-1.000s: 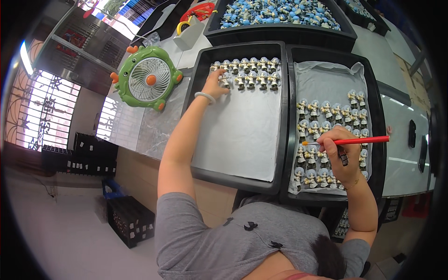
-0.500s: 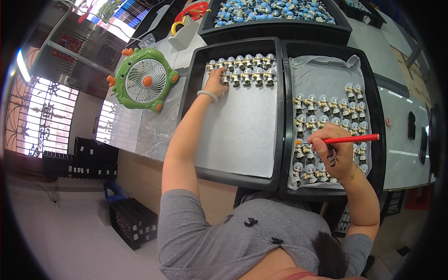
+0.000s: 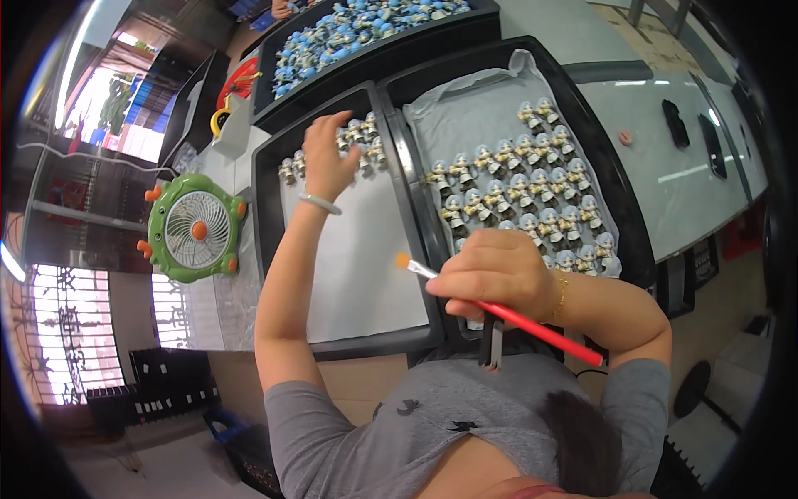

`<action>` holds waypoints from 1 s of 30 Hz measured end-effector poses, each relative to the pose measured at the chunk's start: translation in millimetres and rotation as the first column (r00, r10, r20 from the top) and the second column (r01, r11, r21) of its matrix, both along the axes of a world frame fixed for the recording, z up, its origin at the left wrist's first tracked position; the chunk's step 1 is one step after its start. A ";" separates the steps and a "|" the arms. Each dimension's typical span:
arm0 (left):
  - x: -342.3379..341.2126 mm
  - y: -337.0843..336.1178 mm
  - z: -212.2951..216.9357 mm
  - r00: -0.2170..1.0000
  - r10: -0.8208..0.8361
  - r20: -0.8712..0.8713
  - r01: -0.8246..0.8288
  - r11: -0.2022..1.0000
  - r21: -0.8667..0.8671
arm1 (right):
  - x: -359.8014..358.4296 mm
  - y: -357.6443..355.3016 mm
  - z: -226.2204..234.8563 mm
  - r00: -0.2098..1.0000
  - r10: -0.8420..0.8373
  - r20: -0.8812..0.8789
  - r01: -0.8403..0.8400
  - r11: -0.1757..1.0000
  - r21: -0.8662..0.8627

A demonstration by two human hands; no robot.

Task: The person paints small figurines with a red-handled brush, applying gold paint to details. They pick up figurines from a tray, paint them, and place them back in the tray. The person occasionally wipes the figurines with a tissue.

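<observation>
My left hand (image 3: 331, 158) hovers over rows of small pale-haired figurines (image 3: 355, 130) at the far end of the left tray (image 3: 432, 333). Its fingers are spread, nothing shows in them, and part of the rows is hidden behind it. In my right hand (image 3: 499, 270) is a paintbrush (image 3: 540, 331) with a red handle and orange bristles pointing left. A slim black and silver tool (image 3: 492, 341) also hangs from this hand; its kind is unclear. The hand is raised over the near part of the right tray (image 3: 628, 224), where several rows of similar figurines (image 3: 519, 190) stand on white paper.
Behind the trays stands a large black bin (image 3: 490, 33) heaped with blue and white pieces, and another person's hand (image 3: 283, 8) shows beside it. A green fan (image 3: 199, 229) stands at the left. On the right tabletop lie black objects (image 3: 675, 123).
My right hand has drawn the brush back from the right tray's figurines toward my body. My left hand has come up off the figurine, its fingers opening. The whole view has turned.
</observation>
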State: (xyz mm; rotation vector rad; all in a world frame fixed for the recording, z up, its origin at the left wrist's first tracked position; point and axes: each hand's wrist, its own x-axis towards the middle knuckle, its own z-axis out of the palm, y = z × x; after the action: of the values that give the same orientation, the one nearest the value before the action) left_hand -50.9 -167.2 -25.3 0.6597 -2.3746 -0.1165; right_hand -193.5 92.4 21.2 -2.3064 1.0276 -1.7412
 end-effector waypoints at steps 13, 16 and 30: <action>-274.1 53.2 -86.9 0.858 -0.166 0.486 -0.104 0.871 0.481 | -29.0 -14.9 -4.4 0.946 -0.237 0.222 0.235 0.971 0.039; -272.5 41.1 -82.0 0.891 -0.132 0.435 -0.120 0.855 0.505 | -27.8 -10.7 -1.0 0.959 -0.200 0.199 0.210 0.977 -0.027; 3.3 108.3 43.0 0.833 0.133 -0.537 0.547 -0.352 0.760 | -24.1 -3.9 6.8 0.878 -0.120 0.463 0.008 0.972 0.236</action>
State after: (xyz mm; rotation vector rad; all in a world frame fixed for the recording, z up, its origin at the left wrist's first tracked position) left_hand -47.6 -58.9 17.6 0.6012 -1.2100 -2.4804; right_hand -217.7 88.4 28.0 -1.6042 1.1357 -1.9522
